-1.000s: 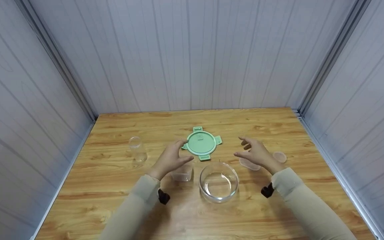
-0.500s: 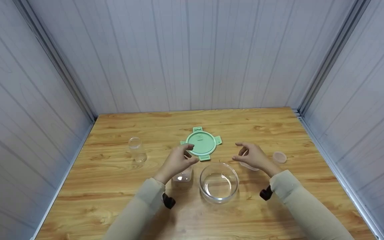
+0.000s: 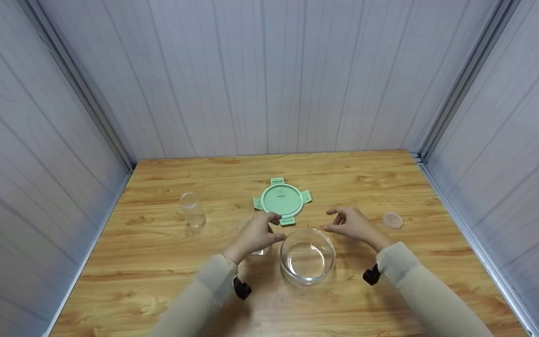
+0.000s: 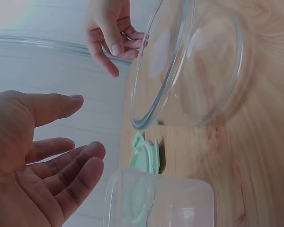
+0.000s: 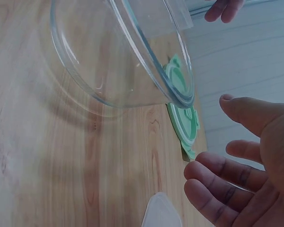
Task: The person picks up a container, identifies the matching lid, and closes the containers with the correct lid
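Note:
A round clear glass bowl (image 3: pixel 308 276) stands upright on the table between the two hands. My left hand (image 3: pixel 256 236) is at the bowl's left rim, above a small clear plastic container (image 4: pixel 189 198) that it partly covers in the head view. On the bowl's right, my right hand (image 3: pixel 351 225) hovers near the rim with fingers bent loosely. Both wrist views show gaps between thumb and fingers, with nothing held. Beyond the bowl lies a green round lid (image 3: pixel 282 200) with side flaps. A translucent lid (image 5: pixel 162 213) lies under the right hand, hidden in the head view.
A clear glass cup (image 3: pixel 193 210) stands at the left of the wooden table (image 3: pixel 157 281). At the right lies a small round translucent lid (image 3: pixel 392 220). Pale panel walls (image 3: pixel 269 79) enclose the table at the back and both sides.
My left hand has moved right and nearer, from over the small container to the bowl's rim. The right hand has come slightly left and nearer. The objects on the table have stayed put.

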Available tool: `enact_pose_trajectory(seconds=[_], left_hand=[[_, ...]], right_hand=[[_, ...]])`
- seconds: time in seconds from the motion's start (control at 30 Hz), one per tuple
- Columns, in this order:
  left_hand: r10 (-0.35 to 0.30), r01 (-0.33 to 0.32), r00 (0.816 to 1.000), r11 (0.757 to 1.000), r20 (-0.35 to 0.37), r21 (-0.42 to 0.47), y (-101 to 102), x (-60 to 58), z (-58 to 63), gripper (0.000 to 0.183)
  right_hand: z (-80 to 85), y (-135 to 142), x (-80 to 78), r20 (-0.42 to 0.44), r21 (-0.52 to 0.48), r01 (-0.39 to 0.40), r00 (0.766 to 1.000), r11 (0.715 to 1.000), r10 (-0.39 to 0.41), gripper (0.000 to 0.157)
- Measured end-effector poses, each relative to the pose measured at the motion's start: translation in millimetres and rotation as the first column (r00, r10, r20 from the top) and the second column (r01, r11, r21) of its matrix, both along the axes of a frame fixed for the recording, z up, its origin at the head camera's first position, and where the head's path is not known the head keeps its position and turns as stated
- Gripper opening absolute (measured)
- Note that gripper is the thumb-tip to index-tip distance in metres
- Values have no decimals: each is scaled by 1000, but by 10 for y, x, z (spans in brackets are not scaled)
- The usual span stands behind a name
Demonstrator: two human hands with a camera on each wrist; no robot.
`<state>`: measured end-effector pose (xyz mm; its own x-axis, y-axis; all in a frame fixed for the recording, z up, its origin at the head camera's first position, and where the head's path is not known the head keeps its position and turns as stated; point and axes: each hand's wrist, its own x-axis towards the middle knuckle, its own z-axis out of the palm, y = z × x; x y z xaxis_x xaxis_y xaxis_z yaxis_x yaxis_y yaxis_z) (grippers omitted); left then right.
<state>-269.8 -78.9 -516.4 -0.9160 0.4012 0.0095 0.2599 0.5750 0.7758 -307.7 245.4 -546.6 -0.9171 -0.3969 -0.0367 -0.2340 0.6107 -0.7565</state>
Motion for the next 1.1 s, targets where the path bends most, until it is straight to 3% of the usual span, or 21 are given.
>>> enact_pose_trajectory(seconds=[0.27,0.63,0.9,1.03,1.1], left_hand=[[-38,42,998,997,55,-65,72,72,-49,57],[-62,72,996,980,59,-186,144,85,-173,58],[-67,68,998,964,14,-259,149,-162,-663,55],[-55,54,998,965,6,-258,174,-243,-824,56],[-46,45,999,967,2,-250,204,-233,-817,55]], right_hand=[[-64,-37,-13,57,-17,-76,995,997,77,57],[-104,-77,17,158,-23,-146,976,989,148,44],[-141,-103,35,150,-49,-197,968,979,202,27],[-127,-119,38,165,-66,-188,966,980,197,21],[-121,-119,41,165,-62,-178,969,982,186,18]])
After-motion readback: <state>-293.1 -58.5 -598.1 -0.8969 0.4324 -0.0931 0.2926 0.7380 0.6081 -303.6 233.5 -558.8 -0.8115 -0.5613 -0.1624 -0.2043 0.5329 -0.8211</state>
